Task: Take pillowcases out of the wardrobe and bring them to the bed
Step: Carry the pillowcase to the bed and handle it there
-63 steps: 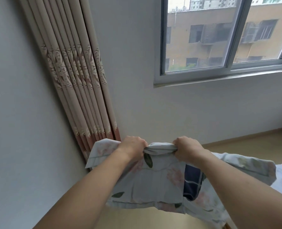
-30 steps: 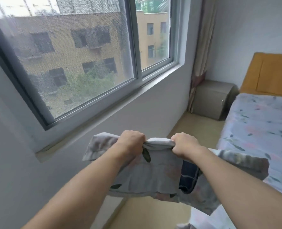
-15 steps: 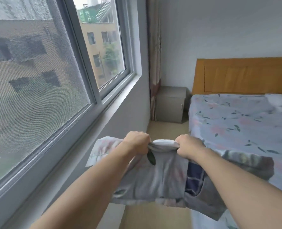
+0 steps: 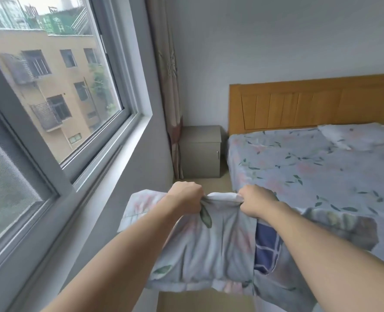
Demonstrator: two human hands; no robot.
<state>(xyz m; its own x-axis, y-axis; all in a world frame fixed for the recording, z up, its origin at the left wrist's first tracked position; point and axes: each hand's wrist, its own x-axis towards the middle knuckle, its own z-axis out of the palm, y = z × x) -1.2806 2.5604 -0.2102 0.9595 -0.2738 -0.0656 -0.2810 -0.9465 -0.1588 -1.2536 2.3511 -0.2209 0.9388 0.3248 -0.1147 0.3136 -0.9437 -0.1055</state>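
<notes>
I hold a bundle of pale floral pillowcases in front of me, with a dark blue checked piece showing between the folds. My left hand grips the top edge on the left and my right hand grips it on the right, both fists closed. The bed, covered with a matching floral sheet, lies ahead to the right, and the bundle's right end hangs over its near edge. A white pillow lies near the wooden headboard.
A large window and its wall run along the left. A grey bedside cabinet stands in the far corner beside a hanging curtain. A narrow strip of floor runs between the wall and the bed.
My view has swung right from the curtain and window wall to the bed and headboard, which now appear closer. Both hands keep the same grip on the pillowcases.
</notes>
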